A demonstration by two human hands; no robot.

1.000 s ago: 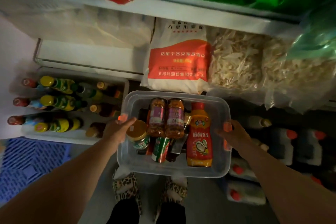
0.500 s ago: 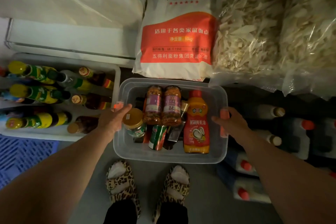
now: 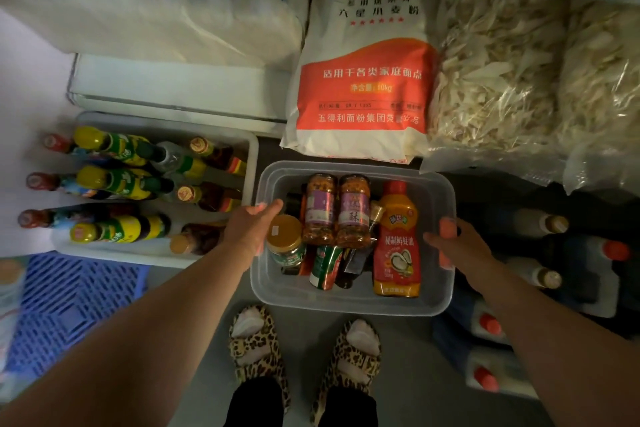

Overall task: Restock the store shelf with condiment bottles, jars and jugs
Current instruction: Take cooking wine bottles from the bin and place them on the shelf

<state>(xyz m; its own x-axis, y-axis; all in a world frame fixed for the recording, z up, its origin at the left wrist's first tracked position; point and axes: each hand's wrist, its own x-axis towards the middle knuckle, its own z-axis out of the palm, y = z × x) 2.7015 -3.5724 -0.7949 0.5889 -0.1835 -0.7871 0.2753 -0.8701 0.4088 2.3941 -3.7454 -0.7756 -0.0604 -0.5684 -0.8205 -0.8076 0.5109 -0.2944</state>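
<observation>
Clear plastic bin (image 3: 353, 302) held over the floor, just in front of the low shelf, above the person's leopard-print slippers (image 3: 258, 343). Both hands on it: left hand (image 3: 251, 229) grips the bin's left rim, thumb over the edge and inside; right hand (image 3: 457, 243) grips the right rim, fingers curled round the wall.

Inside the bin:
- orange squeeze bottle (image 3: 398, 246) with red cap, lying along the right wall
- two chili-sauce jars (image 3: 337, 210) with purple labels, side by side at the far middle
- gold-lidded jar (image 3: 285, 241) by the left wall, touching the left hand's thumb side
- green-and-red can (image 3: 323, 265) near the middle front, tilted
- dark items under and between these, can't tell what they are

Outward from the bin:
- left of it: white tray (image 3: 162, 255) full of bottles, yellow-capped green-label bottles (image 3: 117, 180) in rows, brown sauce bottles (image 3: 207, 192) nearest the bin
- beyond that tray, further left: blue plastic crate (image 3: 72, 302) on the floor
- behind the bin: flour sack (image 3: 367, 80), white and orange, standing on the shelf
- behind-right: clear bags of pale dried strips (image 3: 502, 73)
- right of the bin: dim low shelf with jugs (image 3: 491, 326) with red caps and white bottles (image 3: 536, 224) with gold caps, detail lost in shadow
</observation>
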